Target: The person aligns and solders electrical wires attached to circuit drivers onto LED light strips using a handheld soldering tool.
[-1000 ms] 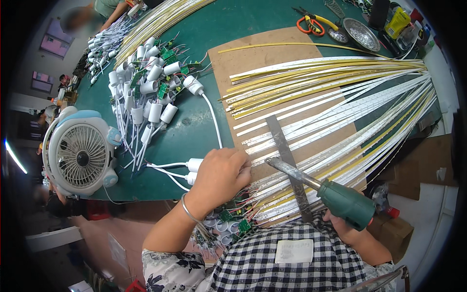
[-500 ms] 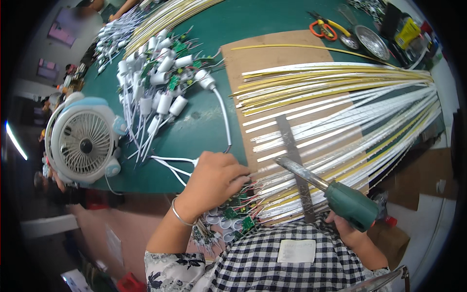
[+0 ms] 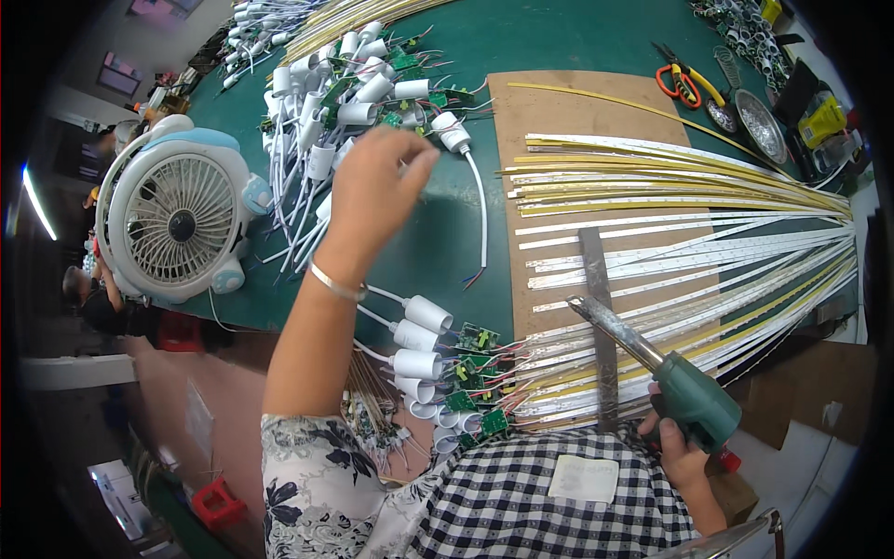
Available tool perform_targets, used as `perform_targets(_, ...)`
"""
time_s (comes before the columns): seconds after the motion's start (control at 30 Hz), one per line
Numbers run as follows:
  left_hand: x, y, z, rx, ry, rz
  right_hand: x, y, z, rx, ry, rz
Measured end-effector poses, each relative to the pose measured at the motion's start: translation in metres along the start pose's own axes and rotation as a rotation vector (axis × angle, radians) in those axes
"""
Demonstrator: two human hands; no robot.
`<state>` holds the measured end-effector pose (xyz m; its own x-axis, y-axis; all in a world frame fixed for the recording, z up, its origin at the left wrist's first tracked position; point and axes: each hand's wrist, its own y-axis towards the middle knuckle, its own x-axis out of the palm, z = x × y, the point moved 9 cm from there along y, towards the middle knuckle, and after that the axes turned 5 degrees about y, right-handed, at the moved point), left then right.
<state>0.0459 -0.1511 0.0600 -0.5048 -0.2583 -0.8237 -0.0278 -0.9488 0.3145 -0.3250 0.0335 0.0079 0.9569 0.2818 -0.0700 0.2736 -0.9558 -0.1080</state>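
Observation:
My left hand (image 3: 377, 191), a metal bangle at its wrist, is over the near edge of a heap of white cylindrical caps (image 3: 374, 88) with green circuit boards and cables. Its thumb and forefinger curl close together; whatever may lie between them is hidden. Just right of it, a single white cap with a cable (image 3: 453, 132) lies on the table. My right hand (image 3: 687, 458) grips a green heat gun (image 3: 698, 401), its metal nozzle pointing up and left over LED strips (image 3: 643, 326). Several white caps (image 3: 417, 363) wired through circuit boards to strips lie at the near edge.
A dark flat metal bar (image 3: 601, 317) lies across the strips on a brown board (image 3: 596, 107). A white and blue fan (image 3: 177, 224) stands at left. Orange-handled scissors (image 3: 678, 86), yellow-handled pliers (image 3: 705, 84) and a metal dish (image 3: 761, 126) sit at the far right.
My left hand has moved from the strips' wired ends up to the heap of caps. The single cap's cable end now lies loose on the table. The heat gun stays in my right hand.

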Motion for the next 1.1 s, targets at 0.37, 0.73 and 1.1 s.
perform_targets(0.37, 0.041, 0.048, -0.013, 0.079, 0.231, 0.115, 0.000, 0.005, -0.001, 0.002, 0.003, -0.015)
perform_targets(0.73, 0.052, -0.077, 0.122, 0.463, 0.042, -0.433, 0.005, 0.013, 0.000, 0.031, 0.018, -0.052)
perform_targets(1.1, 0.060, -0.088, 0.099, 0.243, -0.090, -0.456, 0.005, 0.010, 0.003, 0.049, 0.022, -0.051)
